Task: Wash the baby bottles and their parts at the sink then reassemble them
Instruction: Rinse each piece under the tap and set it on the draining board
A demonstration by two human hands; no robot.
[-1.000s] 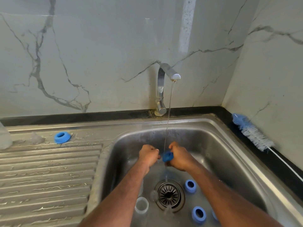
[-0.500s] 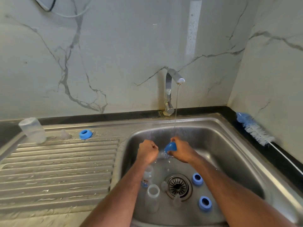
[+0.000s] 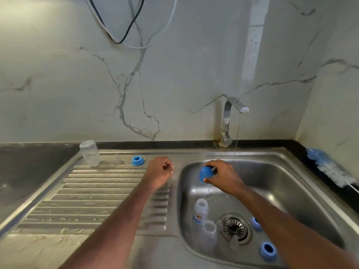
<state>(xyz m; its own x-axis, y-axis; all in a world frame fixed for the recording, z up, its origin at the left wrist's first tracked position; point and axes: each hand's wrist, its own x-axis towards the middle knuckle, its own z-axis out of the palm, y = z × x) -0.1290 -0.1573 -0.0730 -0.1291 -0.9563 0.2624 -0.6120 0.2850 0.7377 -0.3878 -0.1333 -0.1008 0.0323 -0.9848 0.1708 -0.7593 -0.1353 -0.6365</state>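
Setting: a steel sink (image 3: 303, 183) with a ribbed draining board (image 3: 87, 202) on its left, under a marble wall (image 3: 77, 84); a thin stream runs from the tap (image 3: 229, 121).
Right hand: the right hand (image 3: 223, 176) hangs over the basin's rear left corner, fingers and thumb curled round a blue cap (image 3: 206, 173), which sticks out at 9 o'clock from the palm.
Left hand: the left hand (image 3: 159, 172) is over the board's right edge, fingers curled in; I cannot tell whether it holds anything.
Basin floor: at 6 o'clock from the cap stand a small printed bottle (image 3: 201, 210) and, just nearer, a clear bottle (image 3: 209, 232), both left of the drain (image 3: 235, 228); two blue rings (image 3: 268, 249) lie right of the drain.
Board rear: a clear upturned bottle (image 3: 89, 153), a clear teat (image 3: 118, 160) and another blue ring (image 3: 138, 160) stand in a row.
Right ledge: a bottle brush (image 3: 330, 167) lies at 3 o'clock from the basin.
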